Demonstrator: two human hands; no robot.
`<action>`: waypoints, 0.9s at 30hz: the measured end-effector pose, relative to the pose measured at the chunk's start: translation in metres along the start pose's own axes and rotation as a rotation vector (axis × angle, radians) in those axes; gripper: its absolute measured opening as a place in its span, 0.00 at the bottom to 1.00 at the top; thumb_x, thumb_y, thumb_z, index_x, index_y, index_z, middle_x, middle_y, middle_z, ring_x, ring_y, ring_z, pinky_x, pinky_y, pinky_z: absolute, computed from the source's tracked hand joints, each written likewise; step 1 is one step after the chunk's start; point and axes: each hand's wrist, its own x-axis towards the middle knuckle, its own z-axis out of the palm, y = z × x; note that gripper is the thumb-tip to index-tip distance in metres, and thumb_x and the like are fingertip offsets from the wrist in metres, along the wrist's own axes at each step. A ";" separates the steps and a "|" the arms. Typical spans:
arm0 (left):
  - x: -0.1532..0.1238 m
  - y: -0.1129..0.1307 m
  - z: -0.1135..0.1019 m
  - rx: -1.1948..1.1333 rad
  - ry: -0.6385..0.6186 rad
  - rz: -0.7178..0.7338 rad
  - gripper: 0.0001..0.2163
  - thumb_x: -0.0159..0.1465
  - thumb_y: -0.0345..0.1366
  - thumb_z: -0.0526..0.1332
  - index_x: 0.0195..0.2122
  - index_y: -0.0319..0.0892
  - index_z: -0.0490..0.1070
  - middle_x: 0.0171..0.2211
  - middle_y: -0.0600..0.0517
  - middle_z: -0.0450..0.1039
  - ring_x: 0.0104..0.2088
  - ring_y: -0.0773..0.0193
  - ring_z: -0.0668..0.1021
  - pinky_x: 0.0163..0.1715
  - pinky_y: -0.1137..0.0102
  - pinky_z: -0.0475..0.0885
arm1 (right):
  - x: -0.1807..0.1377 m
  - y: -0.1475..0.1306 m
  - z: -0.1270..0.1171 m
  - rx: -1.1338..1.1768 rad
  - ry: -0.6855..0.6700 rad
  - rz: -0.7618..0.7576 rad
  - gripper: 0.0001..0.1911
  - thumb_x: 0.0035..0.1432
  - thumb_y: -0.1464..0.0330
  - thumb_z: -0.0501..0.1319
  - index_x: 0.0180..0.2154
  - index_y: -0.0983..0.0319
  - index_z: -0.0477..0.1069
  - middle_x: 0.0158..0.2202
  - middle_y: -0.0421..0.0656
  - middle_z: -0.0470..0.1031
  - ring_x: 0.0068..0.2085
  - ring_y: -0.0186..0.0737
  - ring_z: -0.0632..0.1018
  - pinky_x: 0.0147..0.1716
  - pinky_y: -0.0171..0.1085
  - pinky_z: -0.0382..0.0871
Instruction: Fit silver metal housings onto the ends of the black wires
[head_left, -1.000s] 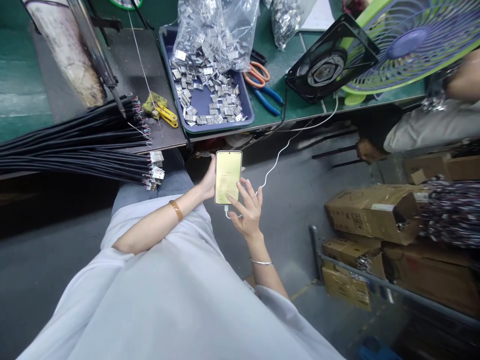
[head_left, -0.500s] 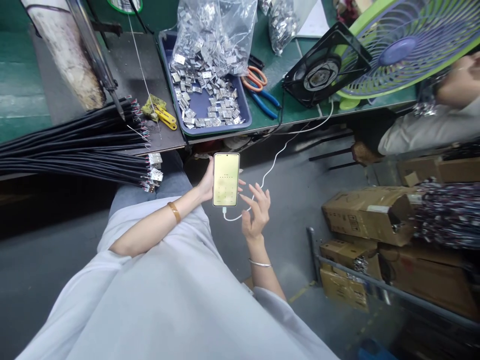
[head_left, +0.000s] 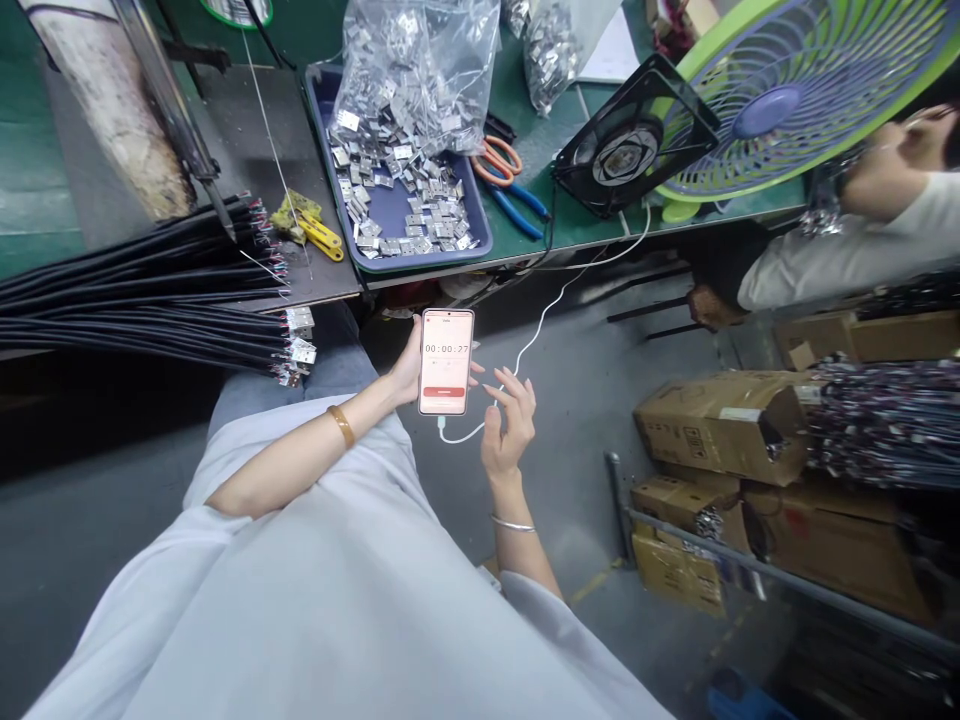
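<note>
My left hand (head_left: 407, 366) is closed round a smartphone (head_left: 445, 375), gripping it upright above my lap with fingertips showing at its right edge. The phone's lit screen reads 00:00:27, with a red bar low down. A white charging cable (head_left: 539, 325) plugs into its bottom end and runs up to the bench. Just right of the phone, my right hand (head_left: 511, 420) hovers with fingers apart and slightly bent, holding nothing. On the bench edge to the left lie bundles of black cables (head_left: 150, 325), some with metal USB connectors (head_left: 301, 340) at their ends.
A blue tray (head_left: 416, 262) holds loose USB connectors and a plastic bag (head_left: 420, 60) of more. Nearby are a soldering iron (head_left: 214, 200), a yellow cutter (head_left: 322, 238), orange-and-blue pliers (head_left: 517, 207), a black fan (head_left: 634, 140) and a green fan (head_left: 810, 100). Cardboard boxes (head_left: 709, 425) stand right, below a co-worker's arm (head_left: 855, 240).
The phone's screen has switched from a yellowish keypad page to a white timer page with a red bar. My hands hold nearly the same pose; the view has shifted slightly.
</note>
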 end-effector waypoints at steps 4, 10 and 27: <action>-0.001 0.000 0.003 0.017 0.038 0.012 0.54 0.65 0.65 0.21 0.55 0.29 0.76 0.36 0.35 0.84 0.31 0.49 0.86 0.38 0.60 0.78 | -0.001 -0.001 0.001 0.009 -0.025 0.005 0.14 0.71 0.67 0.51 0.47 0.57 0.75 0.53 0.46 0.81 0.58 0.49 0.81 0.64 0.61 0.65; 0.000 0.001 0.002 -0.012 0.032 0.002 0.55 0.63 0.69 0.23 0.58 0.28 0.74 0.39 0.32 0.83 0.31 0.47 0.85 0.39 0.57 0.77 | -0.002 0.003 -0.002 0.009 -0.074 0.113 0.16 0.71 0.63 0.50 0.46 0.57 0.76 0.53 0.47 0.80 0.59 0.53 0.80 0.67 0.65 0.58; 0.005 -0.007 0.000 0.019 0.052 0.010 0.53 0.64 0.69 0.24 0.57 0.31 0.74 0.37 0.36 0.84 0.30 0.50 0.84 0.39 0.59 0.78 | -0.006 0.003 0.004 0.037 -0.058 0.184 0.16 0.71 0.61 0.51 0.44 0.57 0.76 0.50 0.47 0.82 0.54 0.49 0.82 0.66 0.62 0.62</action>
